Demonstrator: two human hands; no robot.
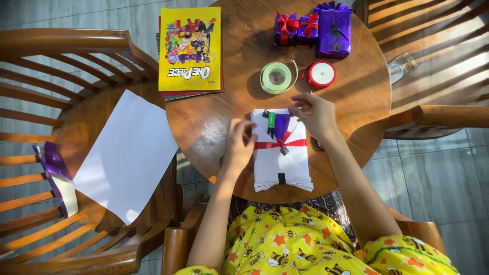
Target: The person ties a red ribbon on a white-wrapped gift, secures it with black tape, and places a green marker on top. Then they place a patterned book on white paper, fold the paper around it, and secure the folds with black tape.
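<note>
- Round wooden surface [356, 97] carrying everything; landmark taken as the white wrapped parcel [281, 153] lying at the near edge, right in front of the seated person
- White sheet of paper [125, 153] well to the left of the parcel, spread over a wooden chair seat, with a purple foil scrap [53, 165] further left still
- Yellow comic book [190, 48] up and left of the parcel, overhanging the rim
- Purple gift boxes [316, 28] with red bows far beyond the parcel, at the far edge
- Green ribbon spool [276, 77] and red ribbon spool [322, 74] just beyond the parcel, side by side
- Step in hand, by the look of it: dressing the parcel, with red ribbon [281, 144] crossed over a purple paper piece [281, 125] and a small green clip or marker [271, 124] on top
- Next move likely calls for holding the ribbon crossing taut while fixing it down
- Left hand [238, 145] touching the parcel's left edge, fingers curled and part closed, pressing rather than gripping
- Right hand [316, 114] at the top right corner, fingers pinched near the purple piece; what lies between them cannot be told
</note>
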